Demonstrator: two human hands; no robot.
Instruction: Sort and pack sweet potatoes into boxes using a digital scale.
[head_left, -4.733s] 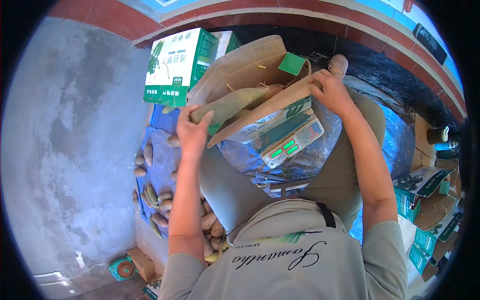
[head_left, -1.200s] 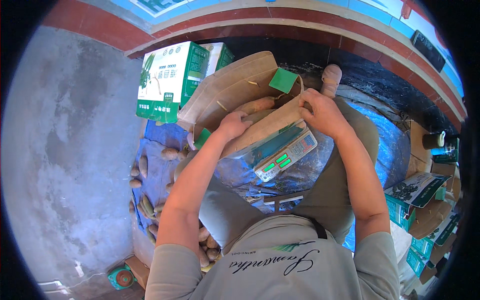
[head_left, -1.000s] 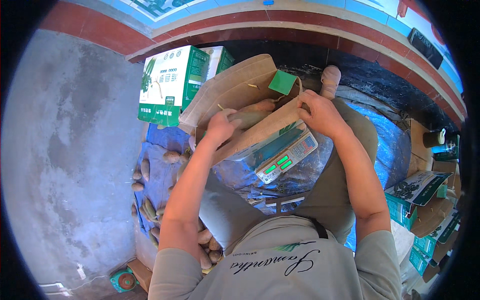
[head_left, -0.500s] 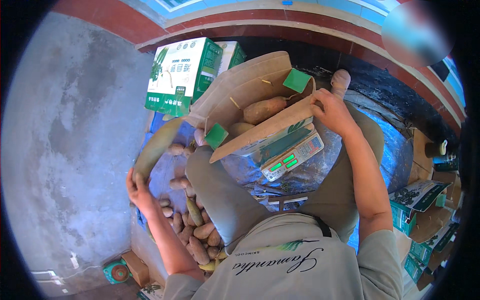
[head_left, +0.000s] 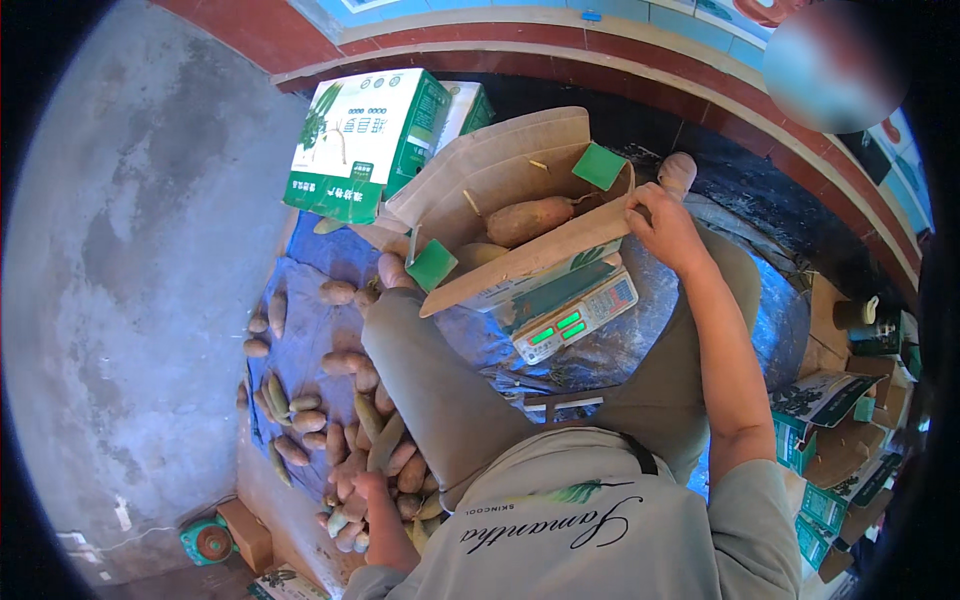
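- Toward the sheet's (head_left: 318,270) far edge, from where I stand, the open carton (head_left: 540,150) appears to rest on the scale (head_left: 580,318), whose lit panel juts out on the near side, presumably so it can be read from the seat.
- The right hand (head_left: 662,228) has its fingers pinching the carton's near rim at the right end, probably to steady that wall and keep the mouth wide.
- Inside the carton lie a reddish root (head_left: 528,220) and, nearer the left end, a paler root (head_left: 481,255), partly hidden by the wall.
- By the sheet's near left corner, the left hand (head_left: 370,484) is down in the root pile (head_left: 410,475), beside a long green root (head_left: 386,442); I can't tell whether its fingers grip anything.
- Loose roots dot the sheet's left edge, within that arm's reach.
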